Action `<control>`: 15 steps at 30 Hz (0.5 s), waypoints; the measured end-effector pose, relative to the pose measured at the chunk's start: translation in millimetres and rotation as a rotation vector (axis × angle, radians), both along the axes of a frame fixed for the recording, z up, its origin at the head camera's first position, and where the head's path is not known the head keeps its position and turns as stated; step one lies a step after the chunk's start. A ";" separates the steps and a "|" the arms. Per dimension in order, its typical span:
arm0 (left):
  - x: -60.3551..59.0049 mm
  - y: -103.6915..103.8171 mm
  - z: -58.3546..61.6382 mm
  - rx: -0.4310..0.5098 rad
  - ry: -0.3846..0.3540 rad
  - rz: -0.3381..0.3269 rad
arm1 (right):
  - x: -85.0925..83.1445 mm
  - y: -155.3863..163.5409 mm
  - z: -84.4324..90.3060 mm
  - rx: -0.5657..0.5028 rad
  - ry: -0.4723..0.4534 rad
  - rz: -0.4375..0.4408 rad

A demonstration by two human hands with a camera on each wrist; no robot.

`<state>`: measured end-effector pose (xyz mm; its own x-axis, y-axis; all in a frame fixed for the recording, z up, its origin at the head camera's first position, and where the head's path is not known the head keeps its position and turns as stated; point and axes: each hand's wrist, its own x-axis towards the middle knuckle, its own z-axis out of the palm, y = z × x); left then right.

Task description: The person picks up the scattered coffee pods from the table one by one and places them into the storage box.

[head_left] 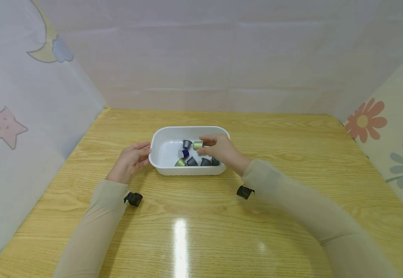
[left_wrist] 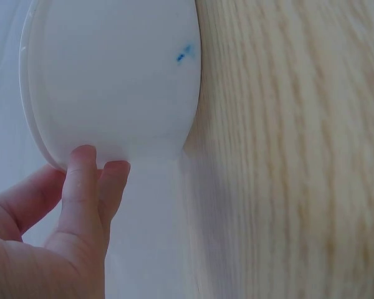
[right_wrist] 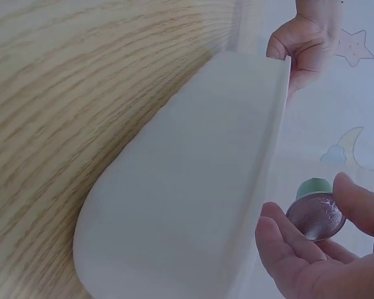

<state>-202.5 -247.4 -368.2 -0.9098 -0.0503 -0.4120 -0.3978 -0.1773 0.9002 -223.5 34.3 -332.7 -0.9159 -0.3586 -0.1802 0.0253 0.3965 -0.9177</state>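
Observation:
A white plastic tub (head_left: pixel 191 171) with rounded corners stands on the table. My right hand (head_left: pixel 219 148) is over its right half, pinching a light green coffee capsule (head_left: pixel 198 145) between thumb and fingers. In the right wrist view the capsule's round foil lid (right_wrist: pixel 315 218) faces the camera. Below, inside the tub, lie several more capsules: a dark blue one (head_left: pixel 185 153), a grey one (head_left: pixel 187 144), a green one (head_left: pixel 180 162) and other dark grey ones (head_left: pixel 205 162). My left hand (head_left: pixel 128 160) touches the tub's left end, its fingertips against the outer wall near the rim.
The wood-grain table (head_left: pixel 187 200) extends around the tub. Pale printed sheets (head_left: pixel 194 58) enclose the table at the back and both sides. A black camera mount hangs at each wrist, the left mount (head_left: pixel 133 199) and the right mount (head_left: pixel 244 192) being close over the table.

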 end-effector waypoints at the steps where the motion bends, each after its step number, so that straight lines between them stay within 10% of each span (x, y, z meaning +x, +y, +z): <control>1: 0.0 -0.1 0.1 -0.001 -0.003 0.002 | -0.7 -0.9 -0.9 -0.008 -0.003 -0.001; 15: -3.7 -0.1 -2.1 0.011 -0.019 0.031 | -3.6 -17.1 -5.4 -0.054 -0.045 -0.028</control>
